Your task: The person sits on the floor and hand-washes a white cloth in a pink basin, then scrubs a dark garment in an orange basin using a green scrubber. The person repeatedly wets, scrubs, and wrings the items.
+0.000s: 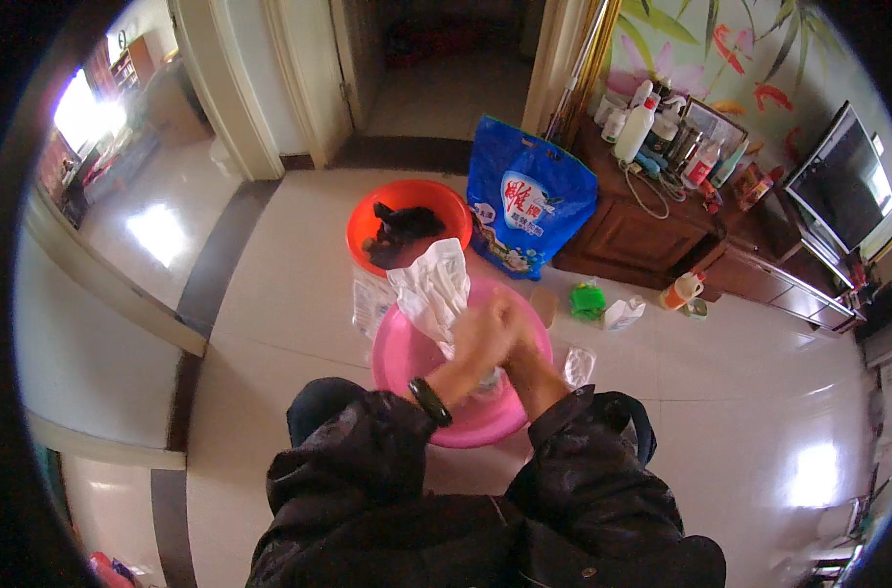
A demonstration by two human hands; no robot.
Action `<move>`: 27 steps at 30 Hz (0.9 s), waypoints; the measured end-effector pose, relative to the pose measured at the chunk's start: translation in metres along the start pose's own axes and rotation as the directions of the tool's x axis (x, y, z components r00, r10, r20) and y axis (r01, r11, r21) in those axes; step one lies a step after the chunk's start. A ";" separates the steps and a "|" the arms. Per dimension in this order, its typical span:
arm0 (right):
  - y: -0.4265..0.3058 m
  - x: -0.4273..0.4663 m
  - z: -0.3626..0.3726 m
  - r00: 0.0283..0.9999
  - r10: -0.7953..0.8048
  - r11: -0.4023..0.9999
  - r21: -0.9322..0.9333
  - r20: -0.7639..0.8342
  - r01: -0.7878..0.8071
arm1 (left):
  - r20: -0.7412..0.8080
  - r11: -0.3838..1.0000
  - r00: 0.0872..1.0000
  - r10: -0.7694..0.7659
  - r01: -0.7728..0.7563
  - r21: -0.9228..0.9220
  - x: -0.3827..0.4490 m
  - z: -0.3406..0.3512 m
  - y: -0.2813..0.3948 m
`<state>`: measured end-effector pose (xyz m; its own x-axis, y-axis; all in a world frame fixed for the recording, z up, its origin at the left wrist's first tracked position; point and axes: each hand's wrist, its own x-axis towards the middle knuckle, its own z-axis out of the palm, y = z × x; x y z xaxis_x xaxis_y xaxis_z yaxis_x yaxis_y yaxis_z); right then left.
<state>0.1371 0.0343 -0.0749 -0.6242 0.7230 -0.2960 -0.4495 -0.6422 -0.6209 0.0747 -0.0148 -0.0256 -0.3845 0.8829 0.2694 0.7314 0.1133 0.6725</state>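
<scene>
A pink plastic basin (409,353) stands on the floor between my knees. Over it, my left hand (477,334) and my right hand (516,331) are pressed together, blurred by motion, and both grip a white cloth (433,290). The gathered upper part of the cloth sticks out to the upper left of my hands, across the basin's far rim. A pale bit, perhaps more of the cloth, shows below my hands. My fingers overlap, so their exact hold is hard to make out. A dark band is on my left wrist.
Beyond the pink basin is an orange-red basin (358,239) with dark cloth items (409,224) inside. A blue detergent bag (527,198) stands beside it, near a wooden cabinet (637,239). A green item (587,301), a white packet (624,314) and a bottle (683,291) are on the floor at right.
</scene>
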 end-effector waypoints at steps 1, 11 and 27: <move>0.000 0.003 -0.002 0.966 -0.099 0.983 0.174 0.238 0.058 | 0.026 0.985 0.986 0.166 -0.167 0.031 -0.001 -0.001 0.001; 0.006 0.003 -0.002 0.926 -0.157 0.987 0.064 0.342 0.144 | -0.031 0.984 0.998 -0.060 0.054 -0.170 0.003 -0.010 0.008; 0.000 -0.014 0.016 0.964 -0.258 0.962 -0.106 -0.059 0.251 | -0.090 0.969 0.996 -0.028 0.006 -0.246 0.003 -0.006 0.004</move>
<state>0.1352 0.0203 -0.0591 -0.4481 0.8780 -0.1684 -0.5211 -0.4096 -0.7488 0.0731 -0.0146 -0.0177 -0.4543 0.8348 0.3111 0.5685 0.0028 0.8227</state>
